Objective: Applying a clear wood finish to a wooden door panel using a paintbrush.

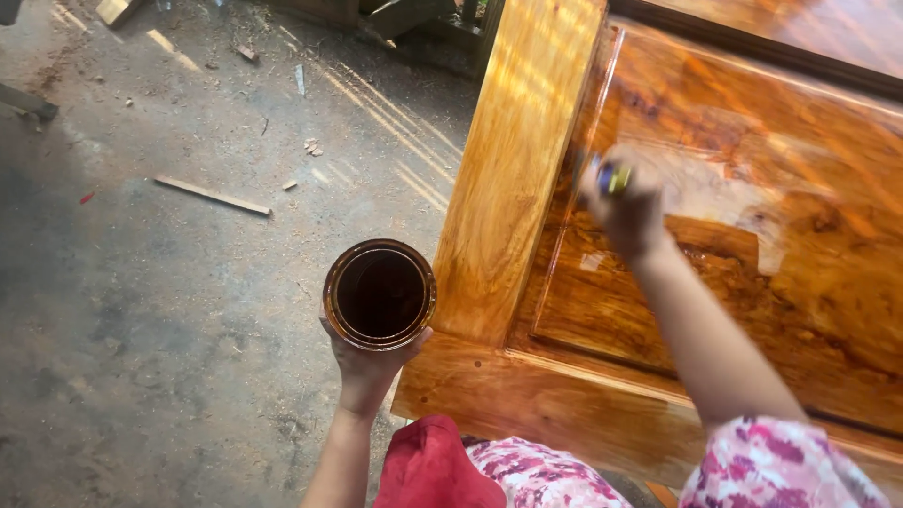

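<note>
Varnish can [380, 293] was gripped from below in the left hand [365, 367] near the door's [513, 169] corner; the right hand [628, 209] was closed around a blurred brush [611, 176] over its panel

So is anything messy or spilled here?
Nothing spilled. The left hand holds the can upright over the floor, which is littered with wood scraps and sawdust. The right hand is blurred against the glossy wooden door.

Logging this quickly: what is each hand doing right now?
Left hand: closed around the open can.
Right hand: closed on a brush handle, over the door.
</note>
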